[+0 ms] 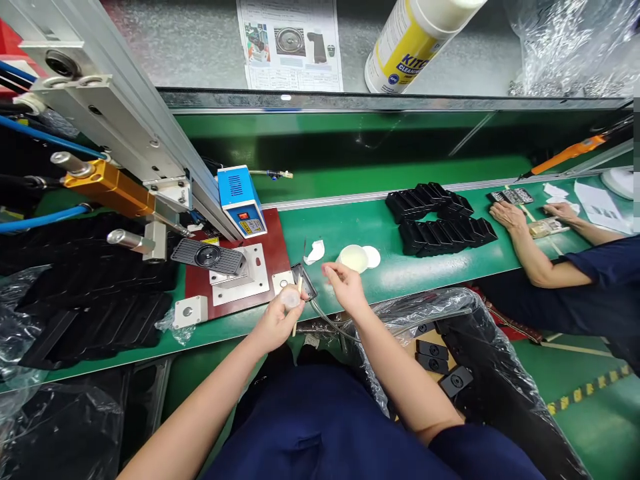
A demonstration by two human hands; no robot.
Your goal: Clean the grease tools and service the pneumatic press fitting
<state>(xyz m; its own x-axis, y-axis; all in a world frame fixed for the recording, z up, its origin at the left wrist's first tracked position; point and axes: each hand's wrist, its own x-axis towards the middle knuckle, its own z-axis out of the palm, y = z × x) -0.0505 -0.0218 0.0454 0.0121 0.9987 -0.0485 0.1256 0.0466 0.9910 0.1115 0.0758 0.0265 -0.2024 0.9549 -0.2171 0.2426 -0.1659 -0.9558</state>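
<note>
My left hand point(276, 321) is closed on a small translucent round piece point(290, 298). A thin pale stick point(300, 287) runs alongside it, partly hidden by the fingers. To its right, my right hand point(347, 288) is raised with thumb and fingertips pinched together; whatever is between them is too small to make out. Just beyond that hand sits a round white tub point(353, 257) with pale yellowish contents, its white lid point(371, 257) beside it. A small dark tray-like part point(309, 285) lies behind my left hand, near a crumpled white tissue point(315, 252).
At left stands a press fixture with a slotted black speaker panel point(207, 256) on metal plates. A blue box point(240, 200) is behind it. Black housings point(445, 233) line the bench. A co-worker's hands point(513, 219) work at right. Below is a plastic-lined bin point(480, 320).
</note>
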